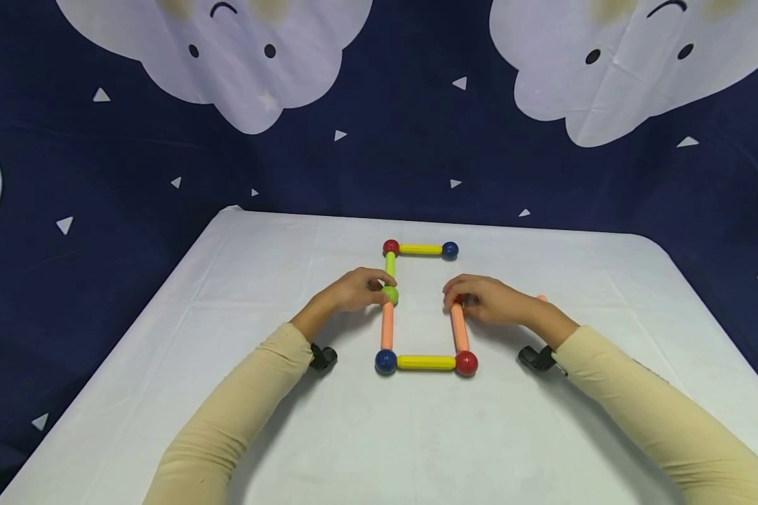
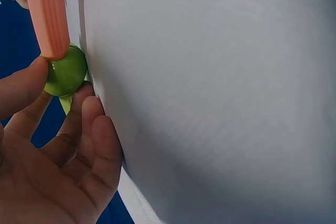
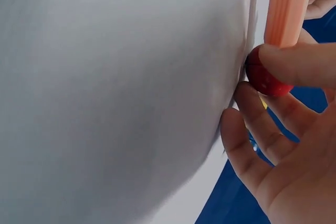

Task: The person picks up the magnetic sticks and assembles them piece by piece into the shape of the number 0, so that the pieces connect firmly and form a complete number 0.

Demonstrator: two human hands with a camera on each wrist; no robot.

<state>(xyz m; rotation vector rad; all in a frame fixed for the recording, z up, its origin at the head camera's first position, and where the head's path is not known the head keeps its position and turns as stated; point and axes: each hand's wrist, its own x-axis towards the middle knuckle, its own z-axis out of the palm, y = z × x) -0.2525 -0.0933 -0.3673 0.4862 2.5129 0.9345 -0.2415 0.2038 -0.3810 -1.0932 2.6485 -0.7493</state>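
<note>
A figure of coloured sticks and balls lies on the table. My left hand [image 1: 358, 290] pinches the green ball [image 2: 67, 72] at its left side, between a lime stick [image 1: 390, 264] and an orange stick [image 1: 387, 327]. Opposite, my right hand [image 1: 489, 300] grips a red ball [image 3: 265, 74], mostly hidden by fingers in the head view. From it another orange stick [image 1: 460, 328] runs to the near red ball [image 1: 466, 363]. A yellow stick [image 1: 426, 362] joins that ball to a blue ball [image 1: 386, 362].
Farther back, a red ball [image 1: 391, 247], a yellow stick [image 1: 420, 249] and a blue ball [image 1: 450, 250] form the top row. An orange piece [image 1: 542, 298] peeks out behind my right wrist. White cloth covers the table [image 1: 379, 435]; a dark blue cloud-print curtain [image 1: 404, 161] hangs behind.
</note>
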